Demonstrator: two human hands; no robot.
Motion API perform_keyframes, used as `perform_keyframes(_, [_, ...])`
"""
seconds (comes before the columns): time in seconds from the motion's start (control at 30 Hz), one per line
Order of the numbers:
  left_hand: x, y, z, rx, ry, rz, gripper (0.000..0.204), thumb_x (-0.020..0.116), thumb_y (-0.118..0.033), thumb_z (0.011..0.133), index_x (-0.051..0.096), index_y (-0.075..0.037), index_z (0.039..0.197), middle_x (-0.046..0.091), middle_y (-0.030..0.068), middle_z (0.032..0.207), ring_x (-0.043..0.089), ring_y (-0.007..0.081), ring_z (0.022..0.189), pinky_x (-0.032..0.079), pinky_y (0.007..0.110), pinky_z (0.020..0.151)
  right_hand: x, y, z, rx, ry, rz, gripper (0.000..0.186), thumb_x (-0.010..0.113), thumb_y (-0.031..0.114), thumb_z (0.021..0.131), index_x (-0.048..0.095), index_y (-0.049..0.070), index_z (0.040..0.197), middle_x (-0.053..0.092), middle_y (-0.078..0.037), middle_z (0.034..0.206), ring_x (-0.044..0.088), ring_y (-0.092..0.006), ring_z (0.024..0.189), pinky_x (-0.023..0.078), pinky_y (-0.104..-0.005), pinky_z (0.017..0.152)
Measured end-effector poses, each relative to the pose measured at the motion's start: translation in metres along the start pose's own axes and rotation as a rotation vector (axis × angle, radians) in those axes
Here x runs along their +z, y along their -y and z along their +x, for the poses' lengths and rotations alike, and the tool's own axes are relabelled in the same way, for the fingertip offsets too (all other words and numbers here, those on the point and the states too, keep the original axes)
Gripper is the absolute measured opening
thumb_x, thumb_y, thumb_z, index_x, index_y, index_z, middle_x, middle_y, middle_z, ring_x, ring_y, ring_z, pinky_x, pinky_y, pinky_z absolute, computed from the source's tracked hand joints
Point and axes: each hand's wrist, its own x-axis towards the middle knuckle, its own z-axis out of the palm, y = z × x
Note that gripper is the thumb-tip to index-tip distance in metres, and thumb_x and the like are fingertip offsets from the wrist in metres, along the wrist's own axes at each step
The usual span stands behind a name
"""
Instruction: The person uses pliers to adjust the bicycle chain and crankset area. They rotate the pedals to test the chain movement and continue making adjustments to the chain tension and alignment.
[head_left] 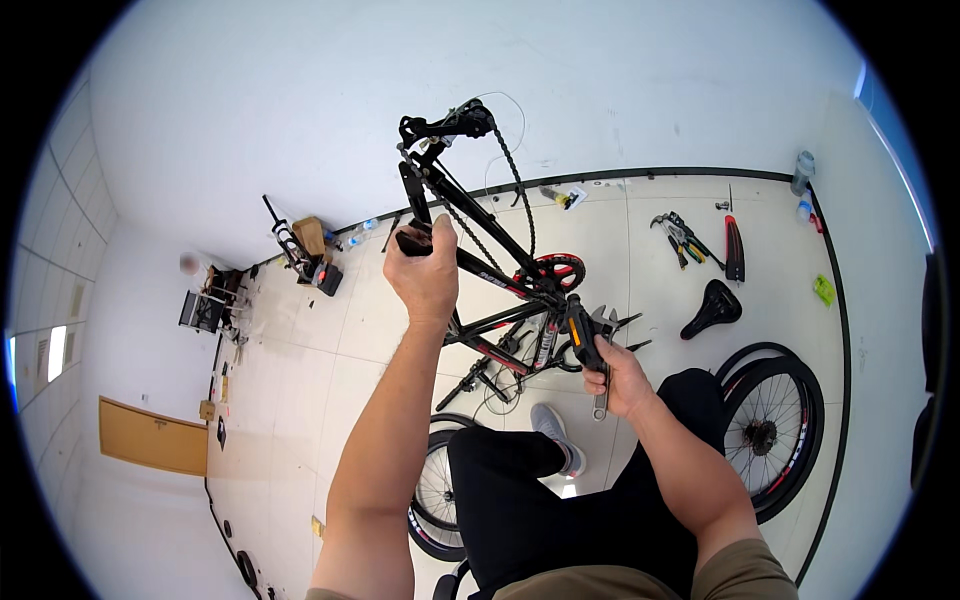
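A black bicycle frame [481, 265] with red and white markings stands tilted in front of me. My left hand [428, 275] is closed around a black part at its upper left end. A rear derailleur [468, 120] sits at the frame's top, and the chain [510, 165] hangs down toward a red-and-black crankset [560, 272]. In my right hand [622, 378], closed just right of the frame's lower end, are an adjustable wrench [603, 322] and a black tool with an orange stripe [580, 328]. The striped tool's exact kind is unclear.
Spoked wheels [815, 440] lie by my right leg, another wheel [436, 540] by my left. Across the tiled floor at right are a saddle [712, 310], several hand tools [680, 240] and a red-and-black mudguard-like piece [735, 250]. A suspension fork [290, 245] rests near the wall.
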Motion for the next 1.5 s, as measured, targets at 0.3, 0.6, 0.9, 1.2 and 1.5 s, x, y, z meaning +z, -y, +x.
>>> perform_keyframes(0.3, [0.0,0.0,0.0,-0.011,0.001,-0.033,0.039,0.078,-0.027,0.079,0.051,-0.002,0.067,0.05,-0.0009,0.06,0.043,0.0089,0.058,0.04,0.027,0.054,0.016,-0.007,0.002,0.024,-0.048,-0.054,0.024,0.067,0.03,0.097,0.055,0.009,0.1,0.054,0.0,0.081,0.043,-0.0081,0.056,0.033,-0.0233,0.047])
perform_keyframes(0.6, [-0.001,-0.008,-0.001,-0.004,0.0,-0.051,0.04,0.079,-0.028,0.08,0.051,-0.002,0.067,0.051,-0.0011,0.06,0.043,0.0085,0.058,0.04,0.026,0.055,0.028,-0.024,0.009,0.057,-0.026,-0.075,0.026,0.07,0.027,0.095,0.053,0.008,0.098,0.051,0.0,0.078,0.043,-0.0079,0.056,0.033,-0.0238,0.045])
perform_keyframes(0.9, [-0.001,0.002,0.0,0.056,-0.016,-0.011,0.033,0.075,-0.024,0.085,0.058,0.001,0.071,0.057,-0.0014,0.067,0.047,0.0083,0.063,0.041,0.026,0.06,0.031,-0.036,0.016,0.101,-0.015,-0.121,0.029,0.071,0.029,0.094,0.052,0.007,0.095,0.05,0.001,0.076,0.04,-0.0054,0.054,0.031,-0.0227,0.043])
perform_keyframes(1.2, [0.001,-0.006,-0.002,-0.004,0.018,-0.086,0.035,0.077,-0.027,0.084,0.056,-0.001,0.072,0.054,-0.0016,0.068,0.045,0.0085,0.064,0.04,0.026,0.061,0.044,-0.052,0.022,0.095,-0.047,-0.097,0.028,0.075,0.027,0.091,0.055,0.008,0.087,0.051,0.001,0.073,0.039,-0.0039,0.051,0.028,-0.0215,0.041])
perform_keyframes(1.5, [0.0,-0.006,-0.002,-0.014,0.018,-0.051,0.035,0.077,-0.028,0.085,0.057,-0.001,0.074,0.054,-0.0026,0.07,0.045,0.0079,0.066,0.04,0.025,0.063,0.047,-0.064,0.026,0.106,-0.077,-0.121,0.027,0.075,0.023,0.091,0.053,0.01,0.083,0.048,0.003,0.069,0.036,-0.0034,0.048,0.025,-0.0217,0.04])
